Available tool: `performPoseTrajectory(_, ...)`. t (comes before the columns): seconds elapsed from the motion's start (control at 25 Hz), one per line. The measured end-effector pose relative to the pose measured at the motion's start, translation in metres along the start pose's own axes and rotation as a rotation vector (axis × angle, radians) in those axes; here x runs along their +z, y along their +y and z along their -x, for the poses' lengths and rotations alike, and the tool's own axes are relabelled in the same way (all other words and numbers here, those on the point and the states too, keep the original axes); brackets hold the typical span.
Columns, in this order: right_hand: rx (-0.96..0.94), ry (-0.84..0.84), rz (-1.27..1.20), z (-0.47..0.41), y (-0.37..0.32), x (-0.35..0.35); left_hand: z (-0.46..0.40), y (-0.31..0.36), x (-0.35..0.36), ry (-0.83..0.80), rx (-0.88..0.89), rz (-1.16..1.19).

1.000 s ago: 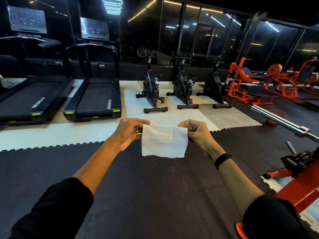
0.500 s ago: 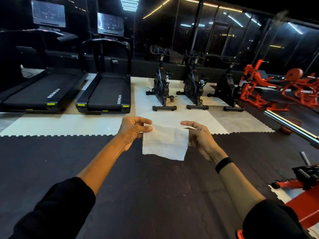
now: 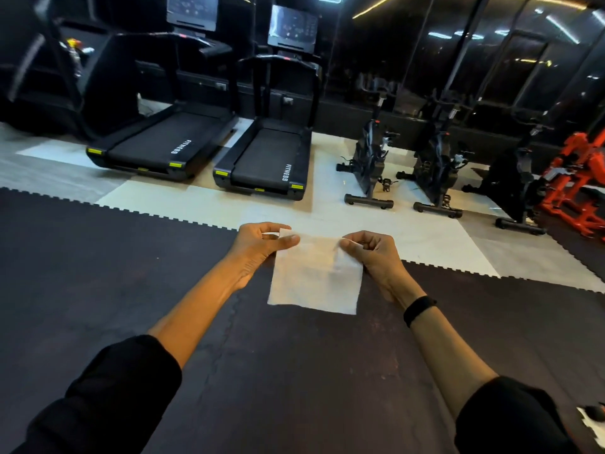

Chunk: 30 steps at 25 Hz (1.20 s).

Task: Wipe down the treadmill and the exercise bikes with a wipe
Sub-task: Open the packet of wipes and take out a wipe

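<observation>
The white wipe (image 3: pixel 316 276) is being held up by its top corners, pinched again by the right hand (image 3: pixel 376 253), which half a second ago was open, and by the left hand (image 3: pixel 262 245). The nearer treadmill (image 3: pixel 268 158) is being brought closer, so wiping is judged imminent. Beyond the wipe, open floor mat (image 3: pixel 114 257) is being left up to the treadmill's rear edge, exercise bikes (image 3: pixel 370 162) standing to its right

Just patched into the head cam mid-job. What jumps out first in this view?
Dead centre, a white wipe hangs spread between the left hand and right hand, each pinching a top corner. Beyond them on the pale floor stand two black treadmills, with three exercise bikes in a row to their right. Orange weight machines glow at the far right edge.
</observation>
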State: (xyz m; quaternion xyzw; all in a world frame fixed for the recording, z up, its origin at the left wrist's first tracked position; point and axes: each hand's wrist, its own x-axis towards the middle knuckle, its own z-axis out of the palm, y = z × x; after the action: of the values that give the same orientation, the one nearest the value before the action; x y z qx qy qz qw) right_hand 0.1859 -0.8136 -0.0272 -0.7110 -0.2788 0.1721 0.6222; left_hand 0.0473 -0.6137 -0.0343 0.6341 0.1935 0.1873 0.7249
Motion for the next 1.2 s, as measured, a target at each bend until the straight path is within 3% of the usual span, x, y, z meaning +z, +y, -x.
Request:
performPoseTrajectory(0.12,-0.025,0.0,0.012,-0.023,-0.005,0.034,0.001,0.005,-0.033,-0.105,-0.086,0.026)
performPoseTrajectory(0.36,-0.048,-0.162,0.045,-0.058,-0.014,0.111,-0.013,0.025,-0.116,0.087,-0.027,-0.032)
performPoseTrajectory(0.64,-0.185,-0.293,0.291,-0.071,-0.02,0.188,-0.032,0.033,-0.139,0.1,0.062,-0.226)
performPoseTrajectory(0.8,-0.185,-0.295,0.213,-0.078,-0.02,0.194,-0.043,0.033,-0.138,0.052,0.048,-0.167)
performPoseTrajectory(1.0,-0.09,-0.119,0.119,-0.077,-0.024,0.182,-0.054,0.029,-0.132,-0.05,-0.01,0.117)
performPoseTrajectory(1.2,-0.128,-0.287,0.219,-0.073,-0.031,0.174,-0.065,0.031,-0.112,0.13,0.042,0.109)
